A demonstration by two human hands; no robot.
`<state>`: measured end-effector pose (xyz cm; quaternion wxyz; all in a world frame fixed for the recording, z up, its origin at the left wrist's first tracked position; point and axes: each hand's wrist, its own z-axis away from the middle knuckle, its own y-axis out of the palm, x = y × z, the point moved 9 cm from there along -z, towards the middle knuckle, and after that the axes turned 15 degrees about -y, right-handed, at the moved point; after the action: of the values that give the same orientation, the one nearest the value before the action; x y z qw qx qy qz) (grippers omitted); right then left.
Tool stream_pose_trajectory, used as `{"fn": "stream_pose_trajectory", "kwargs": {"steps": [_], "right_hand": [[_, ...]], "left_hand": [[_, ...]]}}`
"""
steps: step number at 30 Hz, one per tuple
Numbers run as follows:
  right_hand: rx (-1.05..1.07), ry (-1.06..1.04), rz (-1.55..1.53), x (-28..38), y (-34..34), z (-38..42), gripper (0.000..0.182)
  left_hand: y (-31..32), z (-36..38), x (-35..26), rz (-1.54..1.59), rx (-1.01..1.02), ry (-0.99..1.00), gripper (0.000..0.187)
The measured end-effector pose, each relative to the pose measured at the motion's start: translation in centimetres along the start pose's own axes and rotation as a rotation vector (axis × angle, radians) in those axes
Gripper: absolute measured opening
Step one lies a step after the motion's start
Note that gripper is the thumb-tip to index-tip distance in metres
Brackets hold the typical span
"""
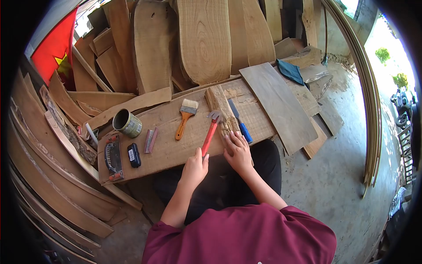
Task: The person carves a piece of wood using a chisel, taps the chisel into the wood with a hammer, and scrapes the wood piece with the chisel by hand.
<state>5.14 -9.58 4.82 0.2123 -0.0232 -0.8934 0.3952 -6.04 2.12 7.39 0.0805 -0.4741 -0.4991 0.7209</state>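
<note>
My left hand (pixel 194 169) is closed round the red handle of a claw hammer (pixel 208 140). The hammer's metal head overlaps the left edge of a rough, narrow wood block (pixel 216 99), which lies lengthwise on the wide plank bench. Over the near end of that block, my right hand (pixel 238 152) holds it, fingers on top and thumb on the left side. Along the block's right side lies a chisel (pixel 245 132) with a blue handle, its blade pointing away from me.
Left on the bench (pixel 171 152) are a paintbrush (pixel 186 115), a tin can (pixel 127 123), a pinkish block (pixel 150 141), a small black case (pixel 134 155) and a hand sander (pixel 114 159). A grey sheet (pixel 279 105) overhangs the right part. Boards (pixel 204 39) lean behind; long strips (pixel 371 101) stand right.
</note>
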Motion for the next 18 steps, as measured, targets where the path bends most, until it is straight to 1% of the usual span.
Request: {"fn": "stream_pose_trajectory", "kwargs": {"steps": [3,4,5,7,9,11,13,15,16,17,18], "right_hand": [[0.008,-0.005,0.008,-0.1,0.0,0.1,0.054],[0.006,-0.005,0.009,-0.1,0.0,0.1,0.054],[0.007,-0.004,0.009,0.0,0.0,0.1,0.054],[0.007,-0.004,0.005,0.0,0.2,0.2,0.053],[0.003,-0.005,0.010,-0.2,0.1,0.2,0.053],[-0.002,-0.011,0.010,-0.1,0.1,0.1,0.053],[-0.005,-0.013,0.008,0.0,0.0,0.2,0.053],[-0.004,-0.015,0.012,0.1,0.0,0.1,0.052],[-0.005,-0.015,0.009,0.1,0.0,0.1,0.052],[-0.003,-0.012,0.009,0.1,0.0,0.1,0.052],[0.000,-0.010,0.011,0.1,0.0,0.1,0.052]], "left_hand": [[-0.9,0.1,0.5,0.054,-0.019,-0.048,0.026],[-1.2,-0.1,0.9,0.037,-0.069,-0.030,0.027],[-1.2,-0.2,1.4,0.036,-0.070,-0.033,0.027],[-2.4,-0.4,2.4,0.068,-0.180,-0.050,0.026],[-3.4,-0.7,4.0,0.087,-0.249,-0.117,0.025],[-4.4,-1.4,5.4,0.064,-0.291,-0.154,0.024],[-5.5,-2.4,7.1,0.045,-0.313,-0.240,0.022],[-7.1,-2.9,8.0,-0.051,-0.411,-0.253,0.024],[-7.9,-2.9,7.9,-0.134,-0.413,-0.319,0.034],[-8.0,-3.4,8.5,-0.136,-0.413,-0.320,0.034],[-8.0,-4.1,9.2,-0.212,-0.439,-0.266,0.039]]}}
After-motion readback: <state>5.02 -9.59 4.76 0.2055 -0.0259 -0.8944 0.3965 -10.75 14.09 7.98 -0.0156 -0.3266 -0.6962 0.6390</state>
